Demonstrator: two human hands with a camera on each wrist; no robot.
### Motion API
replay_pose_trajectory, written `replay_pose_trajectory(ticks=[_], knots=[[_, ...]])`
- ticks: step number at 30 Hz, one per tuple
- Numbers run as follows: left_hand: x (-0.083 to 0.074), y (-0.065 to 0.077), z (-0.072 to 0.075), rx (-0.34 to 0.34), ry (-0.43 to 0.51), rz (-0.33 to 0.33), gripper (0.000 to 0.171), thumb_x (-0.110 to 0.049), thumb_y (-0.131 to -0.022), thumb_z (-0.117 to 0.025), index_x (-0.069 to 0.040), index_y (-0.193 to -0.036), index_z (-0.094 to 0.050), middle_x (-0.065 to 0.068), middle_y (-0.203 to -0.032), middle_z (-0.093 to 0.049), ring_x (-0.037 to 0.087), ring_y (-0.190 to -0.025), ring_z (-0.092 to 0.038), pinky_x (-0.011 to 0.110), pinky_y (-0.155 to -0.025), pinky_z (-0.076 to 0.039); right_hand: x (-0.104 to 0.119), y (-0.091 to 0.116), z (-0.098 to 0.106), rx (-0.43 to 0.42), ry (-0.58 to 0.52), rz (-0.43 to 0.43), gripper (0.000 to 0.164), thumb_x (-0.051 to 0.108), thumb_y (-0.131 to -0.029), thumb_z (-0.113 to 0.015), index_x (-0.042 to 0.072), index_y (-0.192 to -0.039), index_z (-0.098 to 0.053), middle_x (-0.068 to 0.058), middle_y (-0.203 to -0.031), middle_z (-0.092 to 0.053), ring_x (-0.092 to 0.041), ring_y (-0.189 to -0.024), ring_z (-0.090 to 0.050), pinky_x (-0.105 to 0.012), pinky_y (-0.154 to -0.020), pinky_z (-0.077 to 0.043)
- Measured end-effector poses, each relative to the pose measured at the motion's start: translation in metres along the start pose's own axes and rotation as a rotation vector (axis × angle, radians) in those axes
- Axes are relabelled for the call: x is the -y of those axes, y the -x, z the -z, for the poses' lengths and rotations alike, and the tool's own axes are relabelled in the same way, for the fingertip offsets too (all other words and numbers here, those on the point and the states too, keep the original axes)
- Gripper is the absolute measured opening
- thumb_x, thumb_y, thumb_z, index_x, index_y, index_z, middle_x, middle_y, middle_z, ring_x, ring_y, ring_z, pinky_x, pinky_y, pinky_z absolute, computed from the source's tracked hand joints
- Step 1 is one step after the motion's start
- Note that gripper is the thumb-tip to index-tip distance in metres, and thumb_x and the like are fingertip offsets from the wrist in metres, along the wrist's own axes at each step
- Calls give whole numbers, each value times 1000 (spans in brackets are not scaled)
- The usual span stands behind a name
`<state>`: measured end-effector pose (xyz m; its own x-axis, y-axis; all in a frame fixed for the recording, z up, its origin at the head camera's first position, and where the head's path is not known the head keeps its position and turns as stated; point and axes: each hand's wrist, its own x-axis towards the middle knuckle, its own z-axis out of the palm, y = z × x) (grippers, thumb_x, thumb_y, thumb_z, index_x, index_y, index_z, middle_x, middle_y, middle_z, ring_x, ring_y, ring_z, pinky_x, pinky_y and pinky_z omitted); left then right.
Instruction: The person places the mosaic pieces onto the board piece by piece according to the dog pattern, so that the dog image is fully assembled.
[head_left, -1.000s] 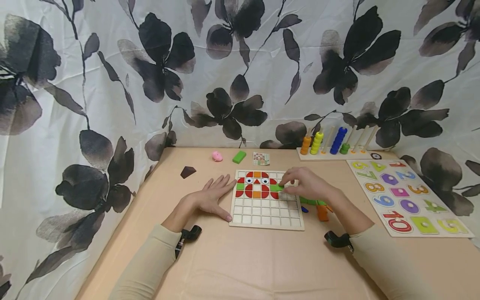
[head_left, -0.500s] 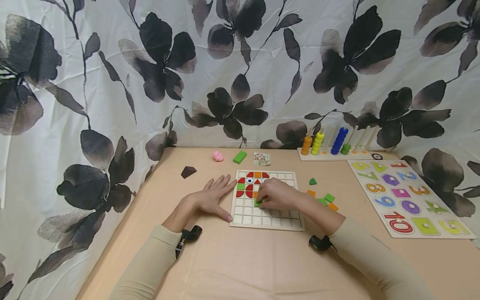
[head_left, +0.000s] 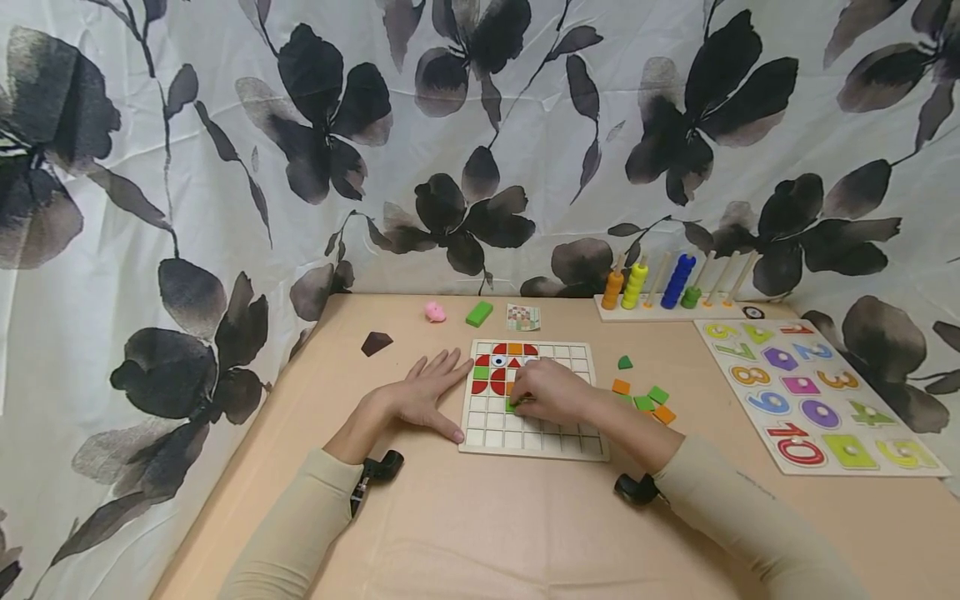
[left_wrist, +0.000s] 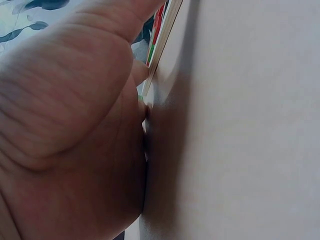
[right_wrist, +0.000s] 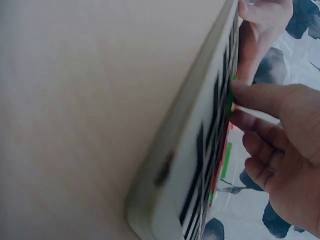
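Saw the floral cloth (head_left: 562, 167) hung beyond the grip of the right hand (head_left: 551, 392); saw the tan table (head_left: 450, 517) spread beneath; noted the number board (head_left: 831, 470) well to the right of the grip, bearing coloured numerals and shapes; found the grid board (head_left: 536, 437) directly under the grip, filled left of and beyond the fingers with red, orange, green and eye-marked tiles, showing pale cells on the near side; spotted the bead rack (head_left: 630, 315) beyond and right of the grip, carrying orange, yellow, blue and green beads on pegs; saw the left hand (head_left: 426, 396) lying flat left of the grip, spread and relaxed, with thumb and forefinger at the grid board's left edge; picked out a picture card (head_left: 522, 317) beyond the grip, then, farther left, a dark polygon (head_left: 377, 343), a green block (head_left: 478, 313) and a pink figure (head_left: 434, 312); noticed loose green pieces (head_left: 643, 402) and orange squares (head_left: 663, 414) right of the grip; made out the small green tile (head_left: 510, 407) pinched between right thumb and forefinger, low against the grid board, mostly hidden by the knuckles.
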<state>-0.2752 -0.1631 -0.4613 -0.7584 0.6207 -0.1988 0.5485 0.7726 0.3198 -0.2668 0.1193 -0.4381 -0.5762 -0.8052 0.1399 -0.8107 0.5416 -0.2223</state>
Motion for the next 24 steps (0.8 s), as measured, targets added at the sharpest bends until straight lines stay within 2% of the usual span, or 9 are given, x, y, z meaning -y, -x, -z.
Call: replay_pose_trajectory(ticks=[5, 11, 15, 18, 21, 24], knots=[[0, 1, 0, 0, 1, 0, 127, -81, -61, -66, -22, -156, -5, 10, -161, 5, 30, -147, 8, 54, -115, 6, 1, 1, -1, -9, 9, -15, 12, 23, -81, -78, 20, -92, -79, 10, -85, -67, -6, -78, -56, -27, -75, -47], [-1, 2, 2, -5, 4, -3, 127, -81, -61, -66, -22, -156, -6, 11, -161, 5, 30, -147, 8, 54, -115, 6, -11, 17, 6, -7, -128, -54, 21, 23, -84, -76, 20, -105, -75, 10, -101, -61, -10, -91, -55, -29, -82, -49], [-1, 1, 2, -6, 6, -1, 127, -81, -60, -66, -22, -156, -6, 11, -161, 4, 30, -147, 8, 54, -115, 6, -27, 45, 21, -51, -261, -129, 27, 23, -86, -74, 19, -113, -72, 8, -110, -60, -18, -94, -56, -32, -79, -50], [-2, 2, 2, 3, 2, 0, 128, -82, -60, -65, -23, -156, -6, 11, -161, 4, 30, -147, 8, 54, -115, 6, -41, 72, 35, -78, -341, -182, 28, 25, -86, -73, 22, -114, -71, 7, -112, -62, -18, -90, -56, -30, -73, -51], [-3, 2, 2, 2, 6, -4, 128, -82, -60, -66, -23, -156, -5, 11, -161, 5, 31, -147, 9, 55, -115, 5, -57, 100, 45, -96, -403, -229, 29, 24, -83, -76, 26, -112, -71, 4, -110, -65, -17, -83, -55, -29, -68, -50], [-3, 2, 2, -6, 14, -8, 127, -81, -60, -66, -22, -156, -6, 11, -161, 5, 31, -147, 8, 55, -115, 5, -71, 125, 52, -88, -438, -261, 28, 19, -81, -78, 24, -108, -72, -3, -104, -67, -19, -80, -53, -29, -65, -48]])
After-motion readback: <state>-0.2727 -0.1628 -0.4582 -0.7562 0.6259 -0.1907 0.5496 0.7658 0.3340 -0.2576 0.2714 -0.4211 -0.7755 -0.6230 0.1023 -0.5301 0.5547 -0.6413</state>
